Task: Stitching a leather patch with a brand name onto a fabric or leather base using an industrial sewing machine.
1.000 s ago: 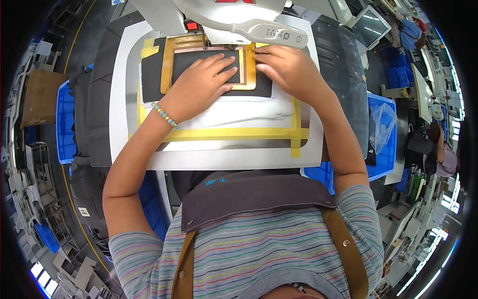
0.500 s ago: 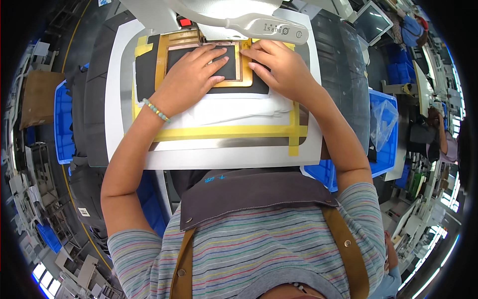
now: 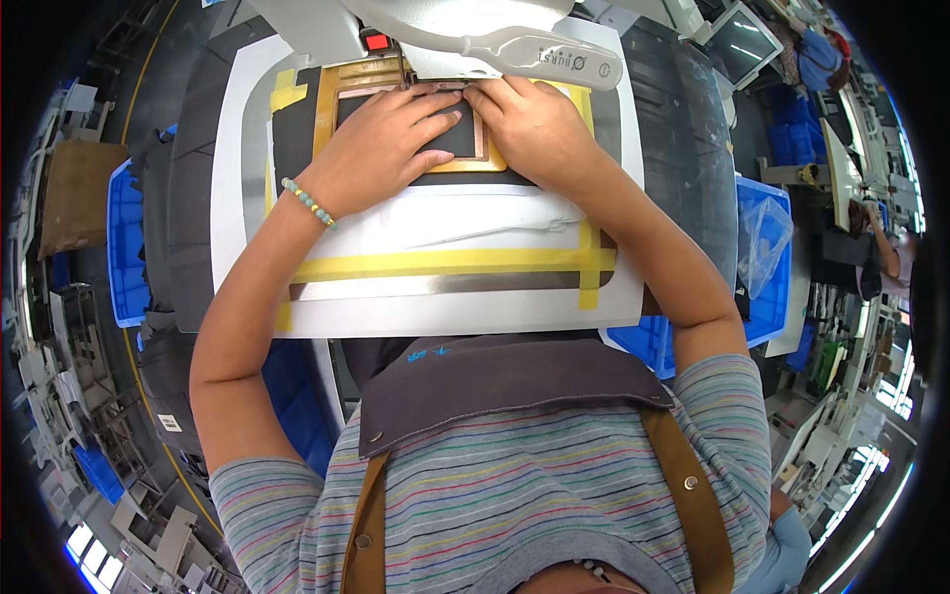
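A gold-coloured rectangular frame [image 3: 325, 124] lies under the sewing machine head [image 3: 435, 35]. Inside it sits a thinner pinkish frame [image 3: 482, 147] around a black panel [image 3: 463, 141]. My left hand [image 3: 381, 147] rests over the left part of the panel, fingers spread and stretched toward the far edge. My right hand [image 3: 539, 129] lies across the frame's right side, its fingers extended and the index fingertip at the far edge of the inner frame. The two hands' fingertips almost meet there. Neither hand visibly grips anything; part of the frame is hidden beneath them.
Yellow tape [image 3: 455, 262] runs along the white board [image 3: 416, 319] nearer me. A wrinkled white sheet [image 3: 475, 213] lies between tape and frame. A grey lamp [image 3: 554, 56] overhangs the far side. Blue bins [image 3: 124, 243] stand left, with another blue bin [image 3: 767, 307] right.
My right hand has slid left from the frame's right edge, bringing its fingertips next to those of my left hand. The left hand has barely shifted.
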The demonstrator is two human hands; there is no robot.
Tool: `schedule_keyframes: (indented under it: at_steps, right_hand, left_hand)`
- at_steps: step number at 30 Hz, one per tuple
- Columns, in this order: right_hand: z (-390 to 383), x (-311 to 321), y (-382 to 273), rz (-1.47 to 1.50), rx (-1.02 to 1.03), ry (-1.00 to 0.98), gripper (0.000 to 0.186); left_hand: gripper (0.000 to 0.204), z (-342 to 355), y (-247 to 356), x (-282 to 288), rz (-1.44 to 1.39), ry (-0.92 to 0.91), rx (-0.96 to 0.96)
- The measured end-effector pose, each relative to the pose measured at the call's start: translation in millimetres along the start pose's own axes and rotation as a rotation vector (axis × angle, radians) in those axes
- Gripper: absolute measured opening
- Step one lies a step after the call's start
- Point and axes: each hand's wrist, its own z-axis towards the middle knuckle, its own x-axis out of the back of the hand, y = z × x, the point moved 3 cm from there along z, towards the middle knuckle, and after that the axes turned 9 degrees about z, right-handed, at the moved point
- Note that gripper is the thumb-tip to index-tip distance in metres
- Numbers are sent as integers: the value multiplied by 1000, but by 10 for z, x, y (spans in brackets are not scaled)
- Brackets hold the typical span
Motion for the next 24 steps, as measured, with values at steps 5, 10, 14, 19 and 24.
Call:
schedule_keyframes:
  at_steps: [5, 10, 14, 19, 24]
  right_hand:
    - [-15, -9, 7, 22, -23, -57, 38]
    - [-24, 239, 112, 306, -113, -166, 34]
    - [-95, 322, -140, 427, -66, -179, 33]
    - [-200, 303, -243, 374, -76, -177, 35]
    - [-192, 310, -237, 353, -66, -176, 35]
  left_hand:
    - [48, -36, -35, -27, -3, -38, -24]
    - [45, -61, -110, -25, -19, -35, -49]
    - [44, -37, -130, -8, -31, -70, -43]
    - [44, -41, -124, -7, -21, -47, -51]
    - [41, -70, -96, 51, -57, -27, -73]
